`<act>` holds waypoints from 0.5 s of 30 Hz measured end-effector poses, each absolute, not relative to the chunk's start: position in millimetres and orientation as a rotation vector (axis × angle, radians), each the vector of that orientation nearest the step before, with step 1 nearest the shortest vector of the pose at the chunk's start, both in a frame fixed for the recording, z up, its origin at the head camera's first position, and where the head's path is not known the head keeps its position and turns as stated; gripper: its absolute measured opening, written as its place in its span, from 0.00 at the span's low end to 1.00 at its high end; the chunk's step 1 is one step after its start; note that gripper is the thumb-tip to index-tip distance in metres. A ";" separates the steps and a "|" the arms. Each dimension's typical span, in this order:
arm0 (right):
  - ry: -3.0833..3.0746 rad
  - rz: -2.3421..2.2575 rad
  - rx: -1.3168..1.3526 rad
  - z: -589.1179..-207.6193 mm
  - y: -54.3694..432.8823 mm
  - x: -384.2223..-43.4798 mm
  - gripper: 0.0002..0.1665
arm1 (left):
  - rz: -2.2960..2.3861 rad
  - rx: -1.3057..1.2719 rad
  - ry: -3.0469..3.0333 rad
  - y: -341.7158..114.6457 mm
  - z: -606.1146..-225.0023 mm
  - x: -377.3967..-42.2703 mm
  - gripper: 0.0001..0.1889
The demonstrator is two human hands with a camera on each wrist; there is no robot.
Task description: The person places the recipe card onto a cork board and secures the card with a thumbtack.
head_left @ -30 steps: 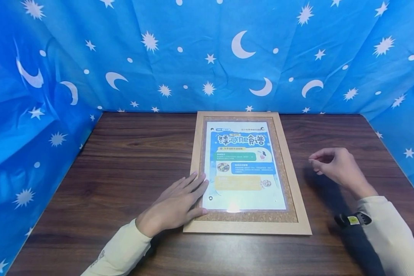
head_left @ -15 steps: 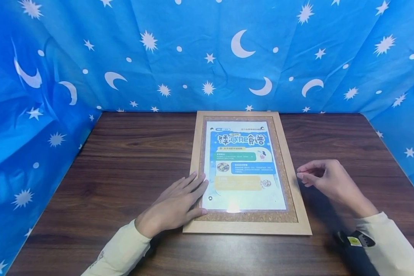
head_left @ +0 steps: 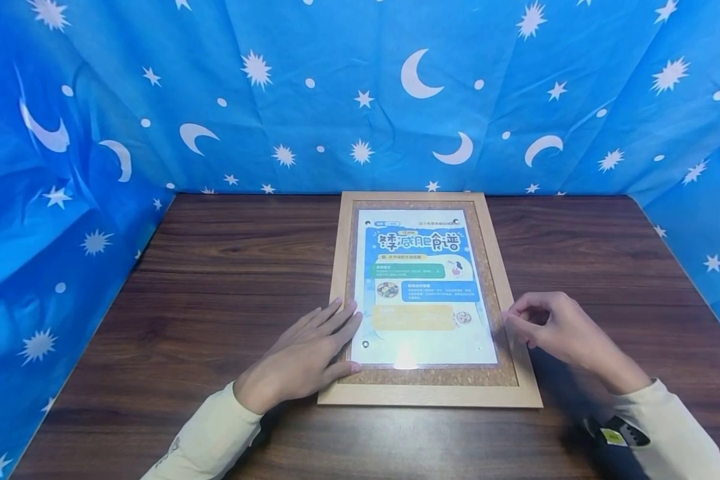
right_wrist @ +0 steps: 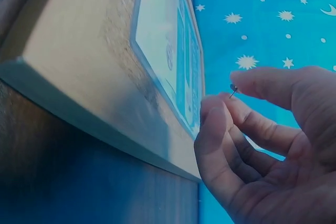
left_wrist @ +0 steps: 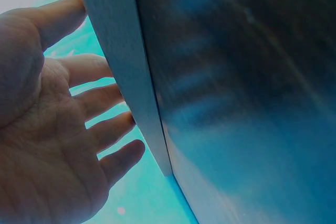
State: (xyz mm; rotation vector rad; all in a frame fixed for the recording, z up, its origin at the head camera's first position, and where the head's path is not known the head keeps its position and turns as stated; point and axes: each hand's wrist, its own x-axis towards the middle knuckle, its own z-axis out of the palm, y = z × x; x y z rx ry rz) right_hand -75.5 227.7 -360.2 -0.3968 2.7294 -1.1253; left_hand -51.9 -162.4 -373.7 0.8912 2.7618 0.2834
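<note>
A cork board [head_left: 432, 396] with a pale wooden frame lies on the table, bearing a printed sheet [head_left: 390, 353] in blue, green and yellow. Dark round thumbtacks sit at the sheet's two far corners and at its near left corner [head_left: 365, 345]. My left hand [head_left: 300, 360] rests with spread, straight fingers on the board's left frame edge. Between thumb and fingertips my right hand [head_left: 558, 333] pinches a thumbtack [right_wrist: 234, 88], its thin point angled down in the right wrist view. That hand is over the board's right frame edge, fingertips close to the sheet's right side.
Dark wood-grain table [head_left: 216, 267] surrounds the board. A blue cloth [head_left: 336, 100] with white moons and stars hangs behind and at both sides, near the board's far edge. A dark band with a yellow label [head_left: 613, 437] is at my right wrist.
My right hand has moved left and toward me, from beside the board to over its right frame edge, still pinching the thumbtack. The left hand and the board have stayed in place.
</note>
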 end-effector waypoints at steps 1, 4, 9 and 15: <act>2.710 -1.142 -0.406 -360.5 227.3 -75.3 0.05 | 0.282 0.894 2.762 -162.6 -373.8 -51.9 0.40; 2.658 -1.180 -0.423 -361.2 226.2 -75.2 0.06 | 0.282 0.897 2.763 -162.9 -374.1 -52.2 0.40; 2.547 -1.228 -0.388 -361.9 225.1 -75.5 0.05 | 0.279 0.892 2.764 -162.9 -374.6 -52.8 0.40; 2.394 -1.285 -0.303 -361.3 224.3 -74.8 0.11 | 0.278 0.880 2.763 -163.4 -375.4 -52.8 0.41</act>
